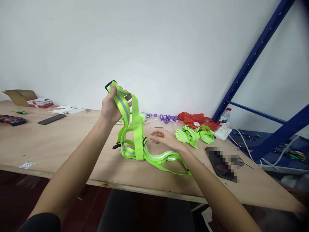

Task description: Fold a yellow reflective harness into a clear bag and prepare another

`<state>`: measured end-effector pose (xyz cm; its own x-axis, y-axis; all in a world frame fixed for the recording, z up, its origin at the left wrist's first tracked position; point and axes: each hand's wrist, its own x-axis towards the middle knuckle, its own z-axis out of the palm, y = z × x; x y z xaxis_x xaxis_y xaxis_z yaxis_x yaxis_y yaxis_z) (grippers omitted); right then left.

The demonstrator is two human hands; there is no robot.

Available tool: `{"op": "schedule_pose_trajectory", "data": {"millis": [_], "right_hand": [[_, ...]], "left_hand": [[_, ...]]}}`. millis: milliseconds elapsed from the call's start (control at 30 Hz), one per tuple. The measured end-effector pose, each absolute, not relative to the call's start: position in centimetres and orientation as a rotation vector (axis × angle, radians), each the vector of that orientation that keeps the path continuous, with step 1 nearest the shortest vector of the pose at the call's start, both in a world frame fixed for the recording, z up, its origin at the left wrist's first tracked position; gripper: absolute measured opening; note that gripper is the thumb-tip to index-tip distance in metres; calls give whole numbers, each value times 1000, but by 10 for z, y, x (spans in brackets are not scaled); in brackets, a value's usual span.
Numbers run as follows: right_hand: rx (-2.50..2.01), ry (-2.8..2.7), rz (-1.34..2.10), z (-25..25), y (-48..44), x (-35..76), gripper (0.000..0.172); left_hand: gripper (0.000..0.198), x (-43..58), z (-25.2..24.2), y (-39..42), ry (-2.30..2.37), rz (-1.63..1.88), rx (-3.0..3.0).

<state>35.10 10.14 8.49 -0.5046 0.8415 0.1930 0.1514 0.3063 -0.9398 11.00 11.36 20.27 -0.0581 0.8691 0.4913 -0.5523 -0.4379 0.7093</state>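
My left hand [111, 108] is raised above the table, its fingers and thumb round the top of a neon-green reflective strap [138, 132] near a black buckle. From there the strap hangs in loops, and its lower part lies on the wooden table, trailing right beneath my right wrist. A black clip [117, 146] and a black slider [144, 141] show on it. Beside the hanging loops, my right hand [164, 138] hovers with its fingers a little bent and apart, holding nothing. Two bundled green straps [185, 135] lie to the right.
Purple pieces [168, 118] and a red plastic bag [198, 120] lie by the wall. At the right are a bottle [225, 116], a white adapter [222, 132], a phone [220, 164] and a blue metal frame [253, 56]. An open cardboard box [21, 96] stands far left.
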Motion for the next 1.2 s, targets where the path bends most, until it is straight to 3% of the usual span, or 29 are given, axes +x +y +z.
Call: {"op": "schedule_pose_trajectory", "data": {"millis": [100, 367, 700, 900, 967, 1100, 1200], "right_hand": [[-802, -1952, 1282, 80, 96, 338, 39], [-848, -1866, 1118, 68, 102, 337, 14], [-869, -1370, 1280, 122, 118, 392, 35], [-760, -1459, 978, 183, 121, 400, 41], [-724, -1523, 911, 202, 119, 399, 43], [-685, -1658, 793, 235, 114, 398, 44], [-679, -1732, 725, 253, 111, 399, 42]], "left_hand": [[33, 113, 199, 116, 350, 1703, 1098], [34, 115, 195, 107, 402, 1680, 1103], [32, 80, 169, 97, 393, 1440, 1221], [42, 68, 145, 100, 339, 1106, 1441], [54, 66, 139, 103, 320, 1021, 1454], [82, 68, 135, 110, 278, 1041, 1399], [79, 81, 136, 114, 300, 1078, 1318]]}}
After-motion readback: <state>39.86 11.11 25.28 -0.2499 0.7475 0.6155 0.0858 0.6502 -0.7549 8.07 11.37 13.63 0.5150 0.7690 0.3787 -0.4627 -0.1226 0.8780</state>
